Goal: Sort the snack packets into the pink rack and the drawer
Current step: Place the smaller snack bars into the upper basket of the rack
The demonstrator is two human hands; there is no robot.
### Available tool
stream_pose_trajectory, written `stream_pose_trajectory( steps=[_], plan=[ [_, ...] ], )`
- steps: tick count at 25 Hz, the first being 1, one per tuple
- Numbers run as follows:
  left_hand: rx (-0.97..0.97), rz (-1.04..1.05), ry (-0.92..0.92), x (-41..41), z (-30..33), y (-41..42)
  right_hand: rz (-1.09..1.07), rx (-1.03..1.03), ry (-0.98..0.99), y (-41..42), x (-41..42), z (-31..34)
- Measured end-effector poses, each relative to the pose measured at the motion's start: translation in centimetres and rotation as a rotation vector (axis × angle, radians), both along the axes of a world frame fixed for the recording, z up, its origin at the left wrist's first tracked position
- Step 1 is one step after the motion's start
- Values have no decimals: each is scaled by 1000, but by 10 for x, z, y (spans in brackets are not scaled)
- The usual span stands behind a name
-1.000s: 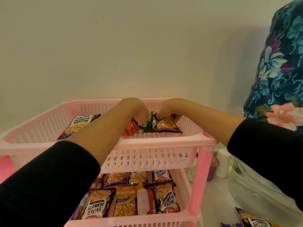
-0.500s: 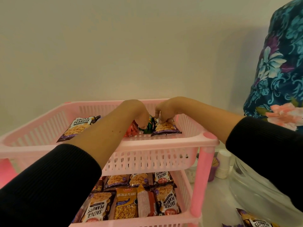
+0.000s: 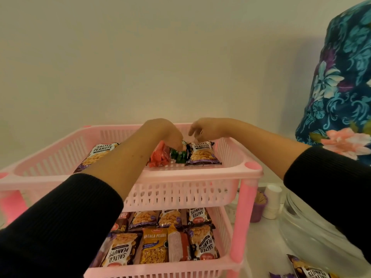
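Two hands are over the top basket of the pink rack (image 3: pixel 180 173). The left hand (image 3: pixel 160 131) still pinches the green packet (image 3: pixel 177 156). The right hand (image 3: pixel 206 128) has let go of the peanut packet (image 3: pixel 202 154) and lifted, fingers apart. That packet is now put away.

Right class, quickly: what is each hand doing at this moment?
Left hand: fingers closed on the green packet in the top basket.
Right hand: open above the salted peanuts packet, holding nothing.
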State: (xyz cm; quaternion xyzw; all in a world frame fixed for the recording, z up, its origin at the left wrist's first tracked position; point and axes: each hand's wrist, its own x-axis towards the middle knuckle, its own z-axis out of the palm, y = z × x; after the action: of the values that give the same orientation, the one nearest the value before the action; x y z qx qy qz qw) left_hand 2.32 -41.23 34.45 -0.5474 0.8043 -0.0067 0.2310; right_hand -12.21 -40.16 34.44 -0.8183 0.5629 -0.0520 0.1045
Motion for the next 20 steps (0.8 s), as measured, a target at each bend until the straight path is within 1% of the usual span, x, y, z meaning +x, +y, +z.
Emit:
stream_pose_trajectory(
  steps=[1, 3, 5, 7, 8, 10, 12, 14, 17, 20],
  plan=[
    [-45, -22, 86, 1, 7, 6, 15, -51, -62, 7, -5, 5],
    [-242, -108, 331, 4, 18, 21, 26, -177, -206, 24, -15, 15],
    [-491, -192, 693, 5, 20, 47, 18, -333, -391, 51, -26, 23],
    [-648, -281, 1084, 0, 13, 86, -3, -466, -598, 86, -41, 25],
    [-709, -355, 1228, -6, 7, 109, -15, -521, -692, 105, -50, 22],
    [-819, -514, 1400, -21, -11, 154, -56, -590, -813, 146, -71, 6],
    [-853, -606, 1489, -41, -39, 196, -123, -592, -828, 187, -95, -27],
    [-778, -643, 1502, -62, -78, 231, -208, -541, -794, 224, -119, -68],
    [-532, -612, 1428, -93, -151, 273, -349, -411, -702, 276, -153, -137],
    [-229, -476, 1334, -121, -220, 307, -513, -292, -628, 328, -187, -203]
  ],
)
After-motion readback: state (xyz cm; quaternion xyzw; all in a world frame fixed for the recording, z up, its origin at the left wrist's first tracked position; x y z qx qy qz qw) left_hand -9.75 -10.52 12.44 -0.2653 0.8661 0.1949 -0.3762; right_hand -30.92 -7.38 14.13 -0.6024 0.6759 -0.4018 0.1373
